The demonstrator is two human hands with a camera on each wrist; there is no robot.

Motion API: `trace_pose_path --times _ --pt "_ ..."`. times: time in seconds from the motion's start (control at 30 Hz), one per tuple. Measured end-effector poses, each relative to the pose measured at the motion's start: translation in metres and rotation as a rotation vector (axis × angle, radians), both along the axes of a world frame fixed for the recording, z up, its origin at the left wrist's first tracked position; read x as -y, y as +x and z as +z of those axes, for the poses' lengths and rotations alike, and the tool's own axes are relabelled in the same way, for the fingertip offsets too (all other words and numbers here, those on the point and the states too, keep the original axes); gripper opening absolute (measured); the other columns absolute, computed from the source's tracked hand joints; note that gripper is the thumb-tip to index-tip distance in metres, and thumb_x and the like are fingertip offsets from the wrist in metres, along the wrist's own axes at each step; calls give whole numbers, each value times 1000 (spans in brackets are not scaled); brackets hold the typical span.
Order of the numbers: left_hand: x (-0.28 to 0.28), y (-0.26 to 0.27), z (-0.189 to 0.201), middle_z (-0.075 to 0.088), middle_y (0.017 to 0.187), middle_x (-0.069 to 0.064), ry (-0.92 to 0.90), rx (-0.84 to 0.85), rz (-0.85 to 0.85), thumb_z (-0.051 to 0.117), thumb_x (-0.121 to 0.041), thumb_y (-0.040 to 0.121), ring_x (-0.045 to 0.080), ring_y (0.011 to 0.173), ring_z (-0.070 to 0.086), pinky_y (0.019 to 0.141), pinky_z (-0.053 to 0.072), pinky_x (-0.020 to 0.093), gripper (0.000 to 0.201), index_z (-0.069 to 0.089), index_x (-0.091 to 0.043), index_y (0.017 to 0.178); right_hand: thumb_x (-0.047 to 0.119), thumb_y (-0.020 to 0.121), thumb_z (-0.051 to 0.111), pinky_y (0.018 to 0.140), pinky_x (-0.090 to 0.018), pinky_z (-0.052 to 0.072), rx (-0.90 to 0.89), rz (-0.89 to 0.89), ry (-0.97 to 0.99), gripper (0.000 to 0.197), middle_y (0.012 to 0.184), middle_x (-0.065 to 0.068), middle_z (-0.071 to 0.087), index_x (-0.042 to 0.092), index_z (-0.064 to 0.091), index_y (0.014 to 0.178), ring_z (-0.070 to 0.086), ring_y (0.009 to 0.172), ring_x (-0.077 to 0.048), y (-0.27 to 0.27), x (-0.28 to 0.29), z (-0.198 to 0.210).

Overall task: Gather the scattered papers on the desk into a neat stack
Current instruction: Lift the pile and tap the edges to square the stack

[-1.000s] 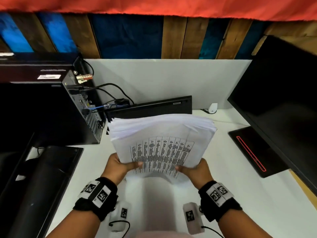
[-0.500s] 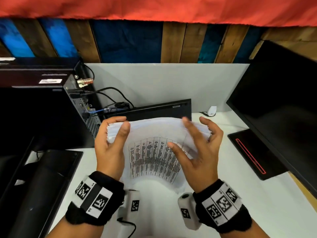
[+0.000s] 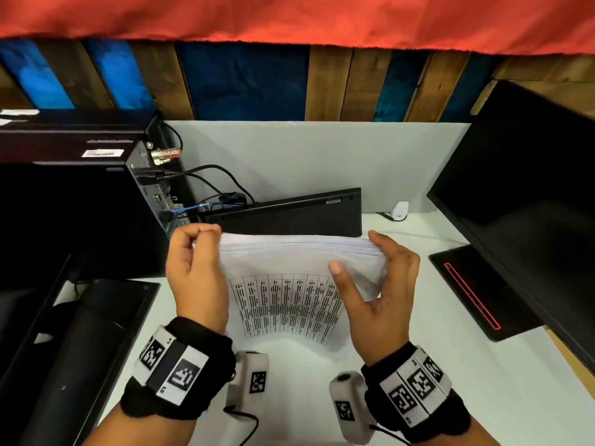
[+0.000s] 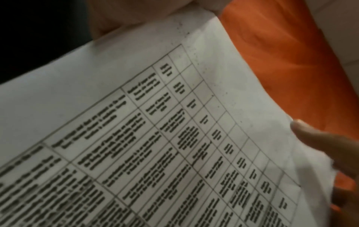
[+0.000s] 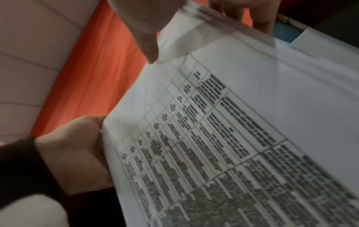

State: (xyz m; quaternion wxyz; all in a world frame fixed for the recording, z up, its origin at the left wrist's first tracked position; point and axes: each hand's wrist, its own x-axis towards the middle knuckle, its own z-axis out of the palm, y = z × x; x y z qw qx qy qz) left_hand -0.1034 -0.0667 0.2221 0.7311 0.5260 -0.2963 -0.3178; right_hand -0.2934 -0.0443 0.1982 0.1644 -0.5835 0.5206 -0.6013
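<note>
Two hands: both grip one thick stack of white printed papers, stood on its lower edge on the white desk top and leaning back toward the person.
Stack position: middle of the desk, just in front of a flat black device propped against the pale grey partition.
Top sheet: a ruled table of dark print, facing the person; the text is too blurred to read.
Left hand: wrapped round the stack's left edge near the upper corner, fingers curled over the top.
Right hand: holds the right edge, thumb lying across the front sheet, fingers behind.
Left side of desk: black computer case with cables plugged into its rear.
Right side: black monitor on a base with a red line.
Wrists: black bands with printed square markers.
</note>
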Motion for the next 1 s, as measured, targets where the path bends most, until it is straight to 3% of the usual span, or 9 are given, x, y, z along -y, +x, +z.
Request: trace_pose_path --times 0.13,0.23,0.37,0.5,0.6,0.63,0.73,0.87,1.0 --pt "-7 -5 1 58 84 4 5 78 -29 64 -40 77 22 83 56 80 45 38 16 60 -24 75 39 75 72 87 1 37 -24 33 17 51 116 0 41 30 55 123 45 112 9 1 -3 -2" --pt "-5 -3 3 63 80 3 -1 24 -15 60 -26 80 20 78 60 75 47 35 5 60 -25 75 45 75 69 85 -5 42 36 0 29 50 117 0 45 33 51 120 47 111 6 -2 -1 -1" --pt "-9 -5 4 69 86 14 -22 77 -83 56 -24 83 25 79 66 76 54 35 7 61 -21 86 34 77 74 84 0 40 17 54 29 46 116 -3 44 27 55 118 45 109 13 2 -2 1" --pt "-5 -2 3 71 89 12 1 13 -89 52 -18 86 25 86 67 81 52 37 12 62 -17 94 45 78 66 90 -29 51 173 50 70 40 116 -1 51 36 52 114 55 109 -5 2 1 6" --pt "-7 -7 3 70 92 8 -2 53 -103 55 -28 83 28 91 65 85 52 40 16 64 -19 93 43 78 64 85 -6 43 90 62 40 40 111 -2 50 31 55 115 53 104 4 8 -1 9" --pt "-8 -7 3 69 93 7 4 62 -88 56 -27 83 29 92 64 87 51 43 14 64 -20 92 44 78 64 85 -6 44 99 45 45 40 111 -2 50 31 54 115 53 104 5 7 0 8" --pt "-7 -3 1 68 96 14 -10 -42 -69 46 -14 92 27 91 65 86 51 41 18 61 -13 101 46 79 63 89 -34 52 163 10 69 37 114 0 52 35 51 112 56 106 -7 3 5 7" --pt "-12 -9 -1 72 90 5 -14 17 -106 43 -20 93 19 85 68 77 55 29 27 60 -6 110 44 80 62 85 -7 43 58 36 53 37 110 0 47 32 56 114 53 104 0 8 0 5" --pt "-10 -6 -5 70 96 12 -6 -60 -105 40 -22 95 23 90 67 83 52 37 27 60 -14 110 46 79 62 88 -14 45 70 -4 58 37 110 0 45 36 56 114 53 106 -3 3 5 4"
